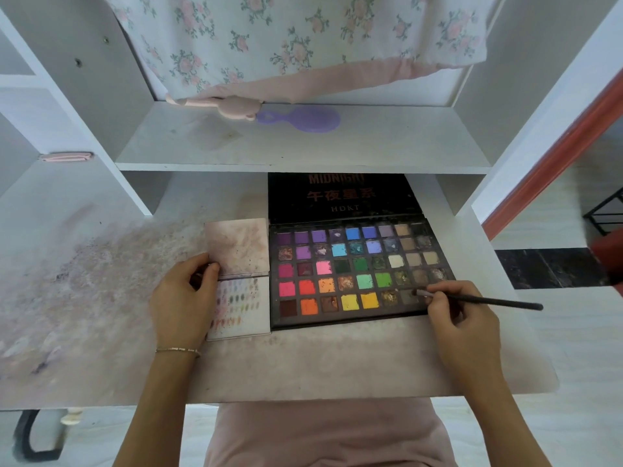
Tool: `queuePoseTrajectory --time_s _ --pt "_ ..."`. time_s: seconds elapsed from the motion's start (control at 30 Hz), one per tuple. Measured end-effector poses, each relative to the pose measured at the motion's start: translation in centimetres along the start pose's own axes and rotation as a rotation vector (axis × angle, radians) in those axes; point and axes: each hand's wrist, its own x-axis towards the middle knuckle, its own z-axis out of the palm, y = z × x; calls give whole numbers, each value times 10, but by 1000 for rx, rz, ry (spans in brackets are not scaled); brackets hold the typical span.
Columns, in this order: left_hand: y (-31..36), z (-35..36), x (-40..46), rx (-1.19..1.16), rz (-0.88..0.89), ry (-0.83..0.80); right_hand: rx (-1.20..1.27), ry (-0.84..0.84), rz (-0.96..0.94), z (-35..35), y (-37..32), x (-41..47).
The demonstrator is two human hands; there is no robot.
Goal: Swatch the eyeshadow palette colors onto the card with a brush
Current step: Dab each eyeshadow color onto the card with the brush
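- At a stained white desk (303, 365), a person works an open eyeshadow palette (360, 271) with a thin brush (478, 299), lid propped back under the shelf (303, 153).
- Right hand (462, 328) pinches the brush near its ferrule, handle trailing right; the tip sits in a dull grey-brown pan at the near right corner, apparently loading colour.
- Left hand (183, 298) curls over the left edge of the card (241, 306), thumb and fingers gripping it, likely to keep it from sliding.
- Card lies just left of the palette, touching its edge, keeping each trip from pan to card short; rows of small swatches already fill its upper part, with bare space nearer the person.
- A second, smudged card (237, 246) lies just beyond it.
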Motion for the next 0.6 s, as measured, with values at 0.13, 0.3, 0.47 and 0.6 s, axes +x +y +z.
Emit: queuePoseTrajectory --time_s 0.13,0.3,0.47,0.6 --pt "1 0 0 0 8 5 -65 -43 3 1 0 1" --pt "1 0 0 1 3 7 -110 -75 -30 2 -2 1" --pt "1 0 0 -1 11 15 -160 -60 -74 3 -6 0" --pt "0 0 -1 -1 17 19 -162 -70 -81 2 -6 0"
